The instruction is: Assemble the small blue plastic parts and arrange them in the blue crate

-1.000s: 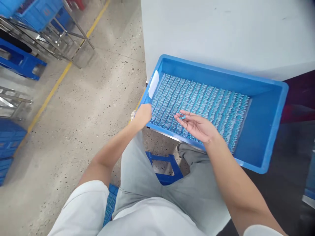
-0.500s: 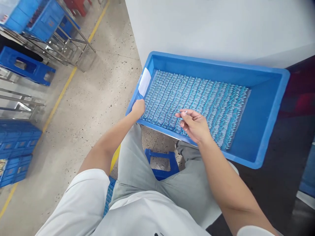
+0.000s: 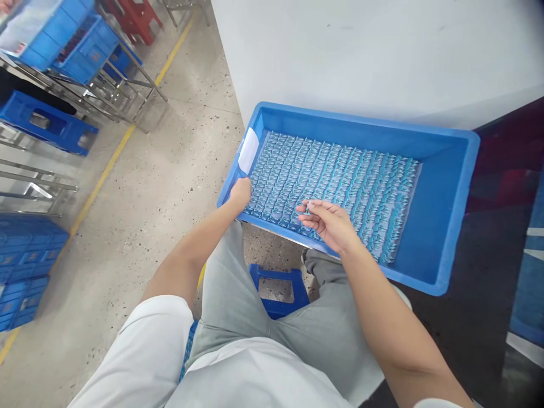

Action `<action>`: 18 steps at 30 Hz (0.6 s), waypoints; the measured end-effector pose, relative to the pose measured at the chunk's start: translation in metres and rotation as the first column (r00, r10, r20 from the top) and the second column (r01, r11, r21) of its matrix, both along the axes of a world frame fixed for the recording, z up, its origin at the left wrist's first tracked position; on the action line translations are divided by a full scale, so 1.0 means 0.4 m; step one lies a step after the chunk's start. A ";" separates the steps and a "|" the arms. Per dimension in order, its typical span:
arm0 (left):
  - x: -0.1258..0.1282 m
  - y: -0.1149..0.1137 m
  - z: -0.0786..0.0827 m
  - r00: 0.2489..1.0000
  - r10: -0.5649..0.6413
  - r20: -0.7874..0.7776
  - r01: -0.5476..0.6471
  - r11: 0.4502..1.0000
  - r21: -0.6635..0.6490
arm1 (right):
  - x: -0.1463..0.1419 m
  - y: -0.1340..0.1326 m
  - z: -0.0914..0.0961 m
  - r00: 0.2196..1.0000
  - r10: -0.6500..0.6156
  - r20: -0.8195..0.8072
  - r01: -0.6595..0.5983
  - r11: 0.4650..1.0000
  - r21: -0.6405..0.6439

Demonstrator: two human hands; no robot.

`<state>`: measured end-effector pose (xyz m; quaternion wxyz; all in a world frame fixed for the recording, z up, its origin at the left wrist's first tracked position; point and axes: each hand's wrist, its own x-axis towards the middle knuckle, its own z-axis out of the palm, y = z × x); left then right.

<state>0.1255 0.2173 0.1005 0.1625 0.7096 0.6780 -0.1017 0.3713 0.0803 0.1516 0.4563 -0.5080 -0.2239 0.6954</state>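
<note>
A blue plastic crate (image 3: 450,226) rests on my lap, tilted, against a white wall. Inside lies a clear tray (image 3: 340,181) packed with rows of several small blue parts. My left hand (image 3: 240,192) is closed on the crate's near left corner rim. My right hand (image 3: 326,222) hovers over the tray's near edge, fingers curled, thumb and forefinger pinching a tiny pale piece. A white label (image 3: 248,150) sticks to the crate's left inner wall.
I sit on a blue stool (image 3: 278,289) on a speckled concrete floor with a yellow line (image 3: 102,175). Metal racks with blue bins (image 3: 80,51) stand at the left, and stacked blue crates (image 3: 25,266) at the lower left.
My right hand went from flat and open over the tray to a pinch on a small piece. The crate shifted slightly left with my left hand still on its corner.
</note>
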 end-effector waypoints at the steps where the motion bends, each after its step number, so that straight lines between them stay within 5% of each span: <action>1: 0.001 -0.001 0.002 1.000 0.006 0.001 -0.006 1.000 0.002 | -0.002 -0.001 0.001 1.000 0.017 -0.008 -0.017 1.000 -0.004; 18: 0.000 0.000 -0.004 1.000 0.013 -0.010 -0.013 1.000 0.009 | -0.011 -0.004 -0.011 0.995 0.077 0.070 -0.075 0.997 -0.034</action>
